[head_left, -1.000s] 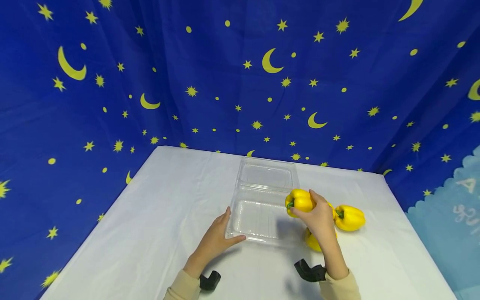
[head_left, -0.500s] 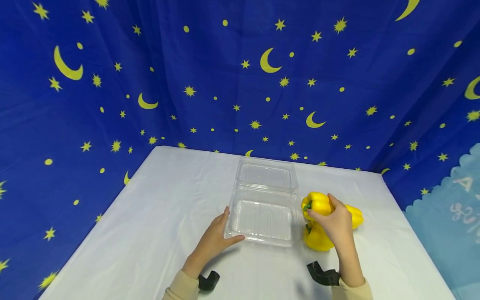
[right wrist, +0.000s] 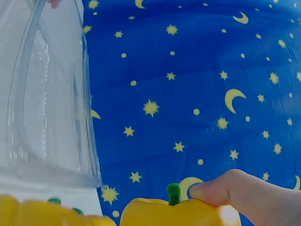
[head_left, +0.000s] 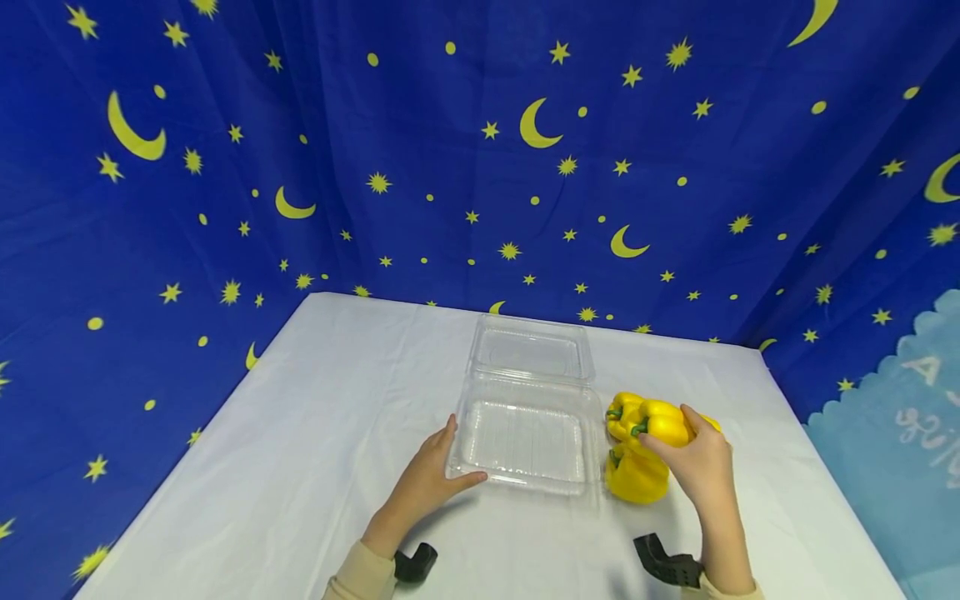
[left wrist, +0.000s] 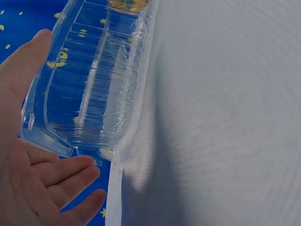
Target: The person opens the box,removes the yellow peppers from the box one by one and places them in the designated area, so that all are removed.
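Note:
A yellow bell pepper point(head_left: 663, 423) with a green stem is gripped in my right hand point(head_left: 707, 467), just over the other peppers. In the right wrist view the thumb lies on this pepper beside its stem. Close by are a pepper at the back point(head_left: 621, 414) and one in front point(head_left: 637, 477); another is mostly hidden behind my hand. My left hand point(head_left: 425, 479) is at the near left corner of a clear plastic clamshell container point(head_left: 525, 482), thumb along its front edge and fingers along its side. Those fingers look fairly straight and relaxed in the left wrist view.
The container's lid point(head_left: 532, 350) lies folded back, away from me. White cloth point(head_left: 360, 375) covers the table, and a blue curtain point(head_left: 420, 125) with moons and stars hangs behind it. Black wrist mounts point(head_left: 663, 562) stick out from both wrists.
My right hand has carried its pepper rightward, from over the container's right edge to over the other peppers. The left hand stays at the container's corner.

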Action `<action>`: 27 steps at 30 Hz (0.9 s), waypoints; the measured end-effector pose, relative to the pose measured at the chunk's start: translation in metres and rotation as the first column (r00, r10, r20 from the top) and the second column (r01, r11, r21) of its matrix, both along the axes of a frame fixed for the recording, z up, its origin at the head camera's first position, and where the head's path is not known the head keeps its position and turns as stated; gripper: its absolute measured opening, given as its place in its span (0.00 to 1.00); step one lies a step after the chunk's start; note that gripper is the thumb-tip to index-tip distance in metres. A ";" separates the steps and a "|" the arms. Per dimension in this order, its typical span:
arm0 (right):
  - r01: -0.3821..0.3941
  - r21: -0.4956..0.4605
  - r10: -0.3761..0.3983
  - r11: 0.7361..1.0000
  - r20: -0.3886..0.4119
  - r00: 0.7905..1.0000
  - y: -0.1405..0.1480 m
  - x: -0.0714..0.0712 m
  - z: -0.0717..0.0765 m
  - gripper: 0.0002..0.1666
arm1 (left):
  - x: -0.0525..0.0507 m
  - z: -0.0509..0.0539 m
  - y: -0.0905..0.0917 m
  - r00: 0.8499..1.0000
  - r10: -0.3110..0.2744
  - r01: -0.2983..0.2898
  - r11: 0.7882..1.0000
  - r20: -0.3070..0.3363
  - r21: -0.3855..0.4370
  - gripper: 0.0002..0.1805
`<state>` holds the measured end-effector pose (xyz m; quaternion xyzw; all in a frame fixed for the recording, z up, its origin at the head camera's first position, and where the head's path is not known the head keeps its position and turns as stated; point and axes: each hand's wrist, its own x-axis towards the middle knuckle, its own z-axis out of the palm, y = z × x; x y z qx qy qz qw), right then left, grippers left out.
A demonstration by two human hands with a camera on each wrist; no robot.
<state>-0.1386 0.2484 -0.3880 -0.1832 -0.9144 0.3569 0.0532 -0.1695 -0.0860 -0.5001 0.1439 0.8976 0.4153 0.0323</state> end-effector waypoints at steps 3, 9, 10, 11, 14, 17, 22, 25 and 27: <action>0.027 0.002 -0.027 1.000 0.008 1.000 0.006 0.002 -0.002 0.50 | 0.000 0.001 0.000 1.000 0.000 0.000 1.000 0.006 0.002 0.60; 0.066 -0.011 -0.066 0.998 0.011 0.998 0.015 0.006 -0.008 0.51 | 0.000 0.000 0.000 1.000 -0.009 0.009 1.000 0.005 0.004 0.59; 0.070 -0.011 -0.070 0.998 0.010 0.998 0.015 0.007 -0.009 0.51 | 0.000 0.000 0.000 1.000 -0.011 0.011 1.000 0.004 0.003 0.59; 0.075 -0.009 -0.075 0.997 0.009 0.997 0.016 0.008 -0.010 0.51 | 0.000 0.000 0.001 1.000 -0.012 0.012 1.000 0.003 0.004 0.59; 0.090 -0.010 -0.090 0.996 0.000 0.996 0.018 0.010 -0.012 0.52 | -0.001 -0.002 0.001 1.000 -0.013 0.013 1.000 0.001 0.005 0.59; 0.112 -0.003 -0.112 0.994 -0.010 0.994 0.022 0.013 -0.013 0.52 | -0.001 -0.002 0.001 1.000 -0.015 0.015 1.000 0.001 0.003 0.58; 0.146 0.010 -0.146 0.989 -0.011 0.989 0.031 0.016 -0.016 0.51 | -0.001 -0.002 0.000 1.000 -0.011 0.011 1.000 0.000 -0.004 0.58; 0.161 0.008 -0.161 0.987 0.001 0.987 0.035 0.017 -0.018 0.51 | -0.001 -0.001 0.000 1.000 -0.005 0.005 1.000 0.001 0.003 0.58; 0.170 0.008 -0.170 0.985 0.010 0.985 0.038 0.018 -0.020 0.51 | -0.001 -0.001 0.000 1.000 -0.002 0.002 1.000 0.003 0.008 0.58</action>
